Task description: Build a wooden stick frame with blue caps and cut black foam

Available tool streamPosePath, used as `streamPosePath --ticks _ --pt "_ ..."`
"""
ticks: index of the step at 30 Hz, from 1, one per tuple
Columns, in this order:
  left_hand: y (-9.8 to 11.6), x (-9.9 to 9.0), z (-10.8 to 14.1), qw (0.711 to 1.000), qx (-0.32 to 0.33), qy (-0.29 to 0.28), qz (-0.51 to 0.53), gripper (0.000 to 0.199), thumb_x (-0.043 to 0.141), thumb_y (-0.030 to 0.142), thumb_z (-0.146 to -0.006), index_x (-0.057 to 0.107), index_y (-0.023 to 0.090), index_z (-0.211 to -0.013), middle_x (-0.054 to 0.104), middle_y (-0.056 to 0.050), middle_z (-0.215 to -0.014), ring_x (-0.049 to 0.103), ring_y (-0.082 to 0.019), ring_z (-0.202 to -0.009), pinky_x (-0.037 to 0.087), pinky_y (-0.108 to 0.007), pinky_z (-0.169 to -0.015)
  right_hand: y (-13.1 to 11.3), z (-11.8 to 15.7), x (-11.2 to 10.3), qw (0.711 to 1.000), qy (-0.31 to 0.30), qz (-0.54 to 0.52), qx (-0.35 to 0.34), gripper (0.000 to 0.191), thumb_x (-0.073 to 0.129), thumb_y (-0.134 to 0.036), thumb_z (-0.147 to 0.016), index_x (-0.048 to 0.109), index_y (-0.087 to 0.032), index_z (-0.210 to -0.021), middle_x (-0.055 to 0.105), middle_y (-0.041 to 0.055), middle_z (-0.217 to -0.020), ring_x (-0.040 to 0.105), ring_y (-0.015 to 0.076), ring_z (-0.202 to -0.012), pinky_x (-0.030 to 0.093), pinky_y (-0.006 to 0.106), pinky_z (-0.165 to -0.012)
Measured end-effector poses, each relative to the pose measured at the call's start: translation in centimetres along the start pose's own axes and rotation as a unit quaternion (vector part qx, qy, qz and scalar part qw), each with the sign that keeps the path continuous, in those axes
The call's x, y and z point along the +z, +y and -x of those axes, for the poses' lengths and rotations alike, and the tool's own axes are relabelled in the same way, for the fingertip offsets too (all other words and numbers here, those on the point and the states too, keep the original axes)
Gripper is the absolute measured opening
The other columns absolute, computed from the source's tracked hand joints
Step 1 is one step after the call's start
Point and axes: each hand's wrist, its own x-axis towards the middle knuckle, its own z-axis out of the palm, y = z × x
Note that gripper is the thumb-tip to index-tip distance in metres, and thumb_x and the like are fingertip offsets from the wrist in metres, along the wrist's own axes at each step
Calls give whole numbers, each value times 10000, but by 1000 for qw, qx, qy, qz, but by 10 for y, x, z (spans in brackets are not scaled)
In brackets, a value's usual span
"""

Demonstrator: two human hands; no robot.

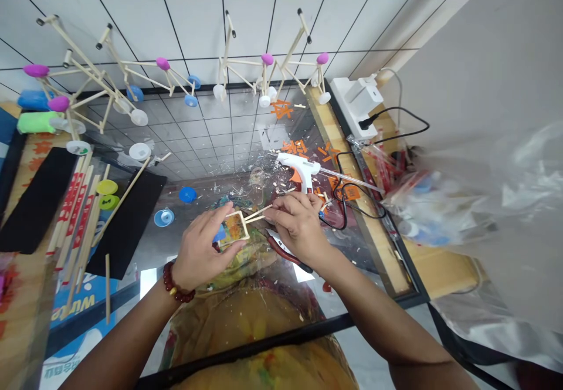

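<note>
**Two hands bring a frame and thin sticks together**

Nearest, a beaded bracelet [178, 287] circles the left wrist. The left hand [203, 248] has its thumb and fingers spread around a small frame [245, 226], gripping it by opposite sides above the table [197, 284]. The right hand [299, 226] pinches two thin sticks [258, 212] between closed fingertips, their free ends at the frame's right side; whether they touch it, I cannot tell. Pliers [285, 252] lie under the right hand.

Left of the hands are a blue cup [164, 218], a blue cap [187, 195] and a black sheet [141, 220], with long sticks [81, 226] beside and partly over it. A white glue gun [303, 164] lies just beyond the right hand, among scraps and orange pieces [294, 148].

Farther off, a power strip [347, 105] sits at the right edge, and stick models [103, 88] with pink and blue parts stand along the tiled wall [193, 20].
</note>
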Motion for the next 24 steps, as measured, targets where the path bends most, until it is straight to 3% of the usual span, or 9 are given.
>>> streamPosePath --ticks 8,12,17,21,24 --pt "1 0 0 1000 -5 -3 3 725 707 315 -786 377 256 -1429 663 -99 -1205 629 -269 -1096 511 -422 -949 -1 0 2 1000 -10 7 1 192 591 -158 -871 695 -268 -988 679 24 -988 523 215 -997 244 408 -875" --pt "1 -1 0 1000 -8 0 0 727 723 306 -772 390 246 -1416 665 -94 -1202 629 -259 -1090 505 -406 -949 4 -1 -9 1000 21 -5 22 178 610 -229 -885 668 -247 -1053 689 44 -1030 555 226 -1015 268 408 -879" --pt "1 0 0 1000 -8 6 -3 722 734 299 -761 411 236 -1404 677 -87 -1181 640 -249 -1069 504 -389 -949 21 1 -25 996 61 -11 61 179 588 -145 -875 683 -233 -999 702 44 -988 592 208 -959 308 383 -842" --pt "1 0 0 1000 0 12 -7 727 734 302 -761 407 234 -1407 677 -86 -1181 642 -248 -1071 503 -387 -955 25 2 -24 997 42 -9 65 153 573 -171 -892 694 -228 -967 716 46 -956 595 206 -918 319 378 -824" --pt "1 0 -1 1000 -2 10 -11 722 727 310 -768 404 239 -1409 679 -85 -1181 640 -252 -1077 502 -393 -957 20 1 -18 999 -4 -16 43 227 559 -148 -880 671 -234 -1058 700 60 -1069 569 226 -997 319 390 -855"
